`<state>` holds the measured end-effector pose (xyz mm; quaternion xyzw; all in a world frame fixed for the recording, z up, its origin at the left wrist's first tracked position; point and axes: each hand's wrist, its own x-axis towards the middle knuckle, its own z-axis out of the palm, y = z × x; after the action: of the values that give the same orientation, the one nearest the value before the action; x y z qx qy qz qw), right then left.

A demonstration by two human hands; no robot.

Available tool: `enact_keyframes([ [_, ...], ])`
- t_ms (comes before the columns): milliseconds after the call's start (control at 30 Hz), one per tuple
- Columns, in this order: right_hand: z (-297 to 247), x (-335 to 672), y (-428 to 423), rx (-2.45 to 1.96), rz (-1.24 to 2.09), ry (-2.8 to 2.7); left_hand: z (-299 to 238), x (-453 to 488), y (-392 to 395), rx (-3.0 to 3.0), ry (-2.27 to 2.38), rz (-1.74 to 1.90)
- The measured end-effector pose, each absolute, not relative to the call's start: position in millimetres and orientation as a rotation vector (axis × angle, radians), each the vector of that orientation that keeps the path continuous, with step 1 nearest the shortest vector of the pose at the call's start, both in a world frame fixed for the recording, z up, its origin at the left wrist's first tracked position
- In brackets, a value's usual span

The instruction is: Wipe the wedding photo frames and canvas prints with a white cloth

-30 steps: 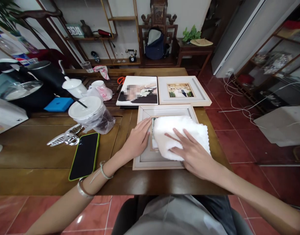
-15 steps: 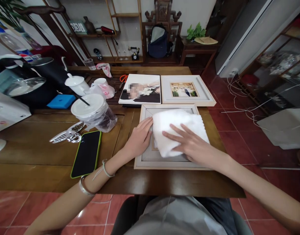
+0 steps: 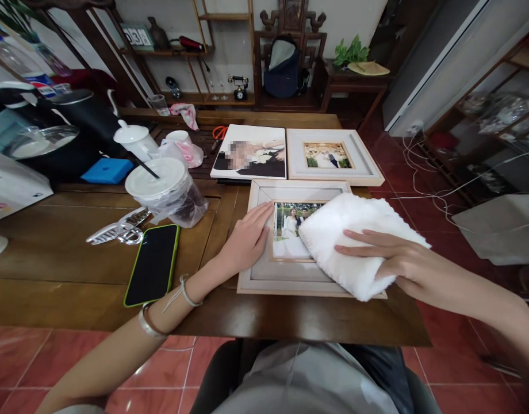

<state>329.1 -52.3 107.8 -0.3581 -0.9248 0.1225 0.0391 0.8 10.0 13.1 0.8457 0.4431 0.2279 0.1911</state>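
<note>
A pale wooden picture frame (image 3: 264,276) lies flat near the front edge of the brown wooden table (image 3: 75,253), with a photo (image 3: 288,230) showing in its window. My left hand (image 3: 247,238) rests flat on the frame's left border, fingers stretched out. My right hand (image 3: 394,261) lies on a folded white towel (image 3: 346,230) over the frame's right side, fingers on top and thumb curled under the towel's edge. The towel covers the frame's right border.
Behind the frame lie an unframed photo print (image 3: 249,152) and a second framed picture (image 3: 331,156). To the left are a black phone in a green case (image 3: 153,263), a lidded cup in a plastic bag (image 3: 161,190), metal clips (image 3: 118,227), a blue box (image 3: 107,171) and a white teapot (image 3: 134,141).
My right hand has slid the towel from the frame's middle to its right side, uncovering the photo. My left hand stays on the left border.
</note>
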Motion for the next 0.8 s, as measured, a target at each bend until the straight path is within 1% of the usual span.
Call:
enact_keyframes([
  [100,120.4,334.5,-59.1,-1.109,0.455,-2.725,14.9,3.0,9.8,2.367,1.262,0.653],
  [200,125.3,302.1,-73.4,-1.194,0.177,-2.585,17.0,5.0,9.3,2.348,1.267,0.689],
  [300,116.9,240.2,-88.1,-1.096,-0.136,-2.634,16.8,4.6,9.6,2.336,1.259,0.734],
  [433,92.6,167.3,-95.7,-1.198,-0.284,-2.846,10.9,1.3,13.1,2.342,1.254,0.704],
  [533,79.2,144.3,-91.5,-1.264,-0.276,-2.940,6.7,-0.2,15.5,2.359,1.247,0.701],
  [600,76.1,143.7,-86.0,-1.214,-0.231,-3.007,6.9,-0.1,15.2,2.365,1.256,0.700],
  [733,83.2,166.4,-74.1,-1.065,-0.168,-3.096,13.1,1.5,11.3,2.352,1.269,0.665],
  [800,90.9,186.4,-69.3,-1.066,-0.052,-3.110,15.9,2.0,10.0,2.356,1.263,0.654],
])
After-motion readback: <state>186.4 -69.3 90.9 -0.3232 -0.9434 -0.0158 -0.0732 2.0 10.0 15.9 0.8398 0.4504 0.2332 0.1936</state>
